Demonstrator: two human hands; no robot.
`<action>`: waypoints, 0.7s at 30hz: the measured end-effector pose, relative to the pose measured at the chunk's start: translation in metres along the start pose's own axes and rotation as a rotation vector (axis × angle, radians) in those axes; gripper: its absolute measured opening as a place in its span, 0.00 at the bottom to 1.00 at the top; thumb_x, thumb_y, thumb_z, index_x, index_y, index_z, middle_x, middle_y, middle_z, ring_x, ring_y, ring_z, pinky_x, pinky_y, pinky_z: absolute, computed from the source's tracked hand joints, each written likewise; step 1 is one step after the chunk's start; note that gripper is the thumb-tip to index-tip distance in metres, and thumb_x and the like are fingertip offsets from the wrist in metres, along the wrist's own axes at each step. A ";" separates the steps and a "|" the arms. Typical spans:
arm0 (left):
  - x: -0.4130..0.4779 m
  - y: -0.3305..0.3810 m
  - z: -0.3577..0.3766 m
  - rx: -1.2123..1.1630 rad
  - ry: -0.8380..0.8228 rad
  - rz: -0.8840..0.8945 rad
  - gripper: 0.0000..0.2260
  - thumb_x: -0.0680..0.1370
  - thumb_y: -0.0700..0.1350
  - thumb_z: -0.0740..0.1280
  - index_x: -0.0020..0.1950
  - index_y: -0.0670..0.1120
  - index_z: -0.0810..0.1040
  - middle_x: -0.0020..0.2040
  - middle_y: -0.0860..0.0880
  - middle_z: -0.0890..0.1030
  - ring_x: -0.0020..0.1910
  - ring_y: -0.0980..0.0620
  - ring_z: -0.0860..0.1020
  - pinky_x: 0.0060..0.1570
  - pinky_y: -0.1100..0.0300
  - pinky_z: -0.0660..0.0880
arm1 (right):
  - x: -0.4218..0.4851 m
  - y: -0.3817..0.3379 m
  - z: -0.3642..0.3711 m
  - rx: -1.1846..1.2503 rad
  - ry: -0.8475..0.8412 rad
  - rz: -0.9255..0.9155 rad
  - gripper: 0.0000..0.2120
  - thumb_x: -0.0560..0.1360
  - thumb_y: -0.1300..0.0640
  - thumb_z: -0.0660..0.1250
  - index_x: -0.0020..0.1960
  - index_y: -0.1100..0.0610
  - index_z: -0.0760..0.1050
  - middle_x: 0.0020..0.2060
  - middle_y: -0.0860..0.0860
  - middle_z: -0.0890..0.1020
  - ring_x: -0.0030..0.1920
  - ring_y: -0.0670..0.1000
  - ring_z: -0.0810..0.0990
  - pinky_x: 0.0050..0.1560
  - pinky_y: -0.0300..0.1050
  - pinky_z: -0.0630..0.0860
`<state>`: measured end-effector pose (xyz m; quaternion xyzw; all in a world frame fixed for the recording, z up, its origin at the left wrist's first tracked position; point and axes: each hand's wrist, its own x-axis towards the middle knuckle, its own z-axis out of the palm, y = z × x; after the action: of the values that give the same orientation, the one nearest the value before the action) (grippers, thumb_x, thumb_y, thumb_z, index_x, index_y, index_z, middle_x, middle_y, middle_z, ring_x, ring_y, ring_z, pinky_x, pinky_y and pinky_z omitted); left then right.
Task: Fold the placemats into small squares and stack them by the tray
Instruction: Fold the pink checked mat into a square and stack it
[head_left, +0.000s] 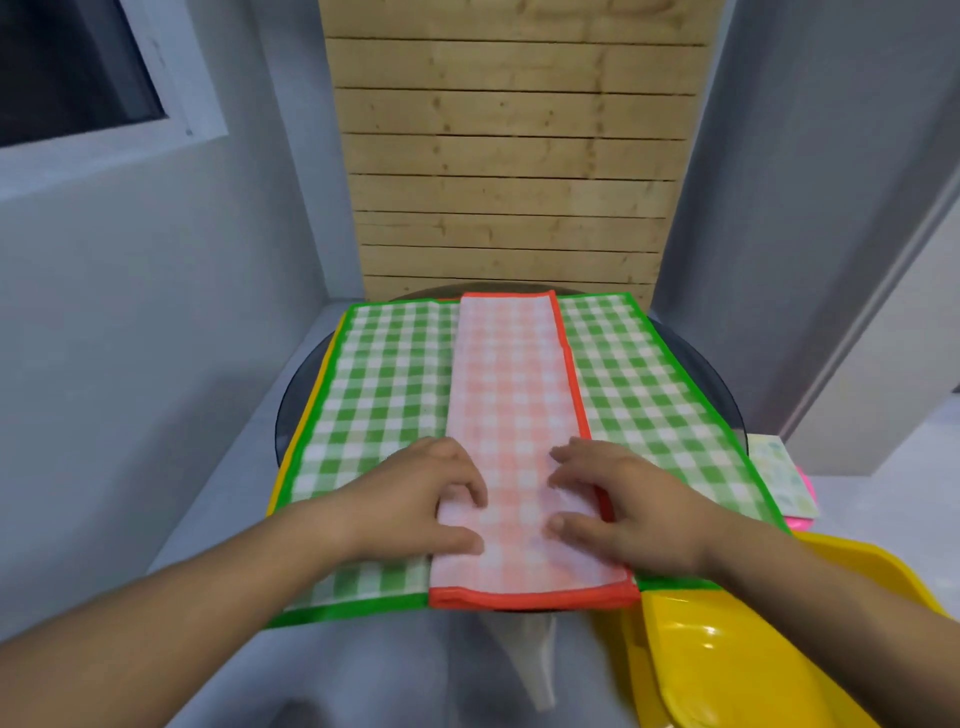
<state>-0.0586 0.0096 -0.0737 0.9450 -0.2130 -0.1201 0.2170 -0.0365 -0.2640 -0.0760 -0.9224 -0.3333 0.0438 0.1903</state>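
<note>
Two hands lie on the near end of the orange placemat (511, 384), which is folded into a long strip and laid along the middle of the green placemat (384, 379) on the glass table (724, 371). The strip's long axis runs straight away from the person, so the far end is judged to be what the near end must be carried to. The left hand (426, 499) is set on the left edge and the right hand (618, 504) on the right edge, fingers bent and slightly spread, tips and thumbs pinching the cloth. The yellow tray (727, 660) is nearer the right hand.
</note>
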 end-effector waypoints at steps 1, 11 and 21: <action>-0.004 0.002 0.004 0.008 -0.007 0.023 0.18 0.70 0.60 0.77 0.57 0.58 0.79 0.62 0.60 0.71 0.64 0.61 0.67 0.69 0.63 0.64 | -0.005 -0.003 0.002 0.009 -0.007 -0.027 0.22 0.73 0.36 0.68 0.61 0.47 0.77 0.71 0.47 0.71 0.73 0.41 0.61 0.65 0.21 0.47; -0.032 0.010 0.019 0.031 -0.021 0.135 0.21 0.66 0.64 0.78 0.51 0.58 0.75 0.68 0.63 0.65 0.69 0.67 0.59 0.65 0.74 0.58 | -0.038 -0.015 0.016 0.094 -0.104 -0.067 0.16 0.66 0.38 0.76 0.43 0.44 0.73 0.69 0.39 0.68 0.69 0.34 0.61 0.63 0.26 0.59; -0.035 0.015 0.023 -0.111 0.046 0.119 0.12 0.70 0.57 0.78 0.45 0.56 0.79 0.62 0.65 0.74 0.65 0.67 0.68 0.62 0.72 0.65 | -0.040 -0.023 0.015 0.101 -0.028 -0.114 0.09 0.72 0.44 0.73 0.45 0.47 0.77 0.60 0.41 0.77 0.59 0.38 0.72 0.52 0.24 0.65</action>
<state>-0.1019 0.0051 -0.0819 0.9198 -0.2568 -0.0969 0.2805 -0.0842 -0.2680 -0.0829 -0.8905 -0.3851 0.0628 0.2340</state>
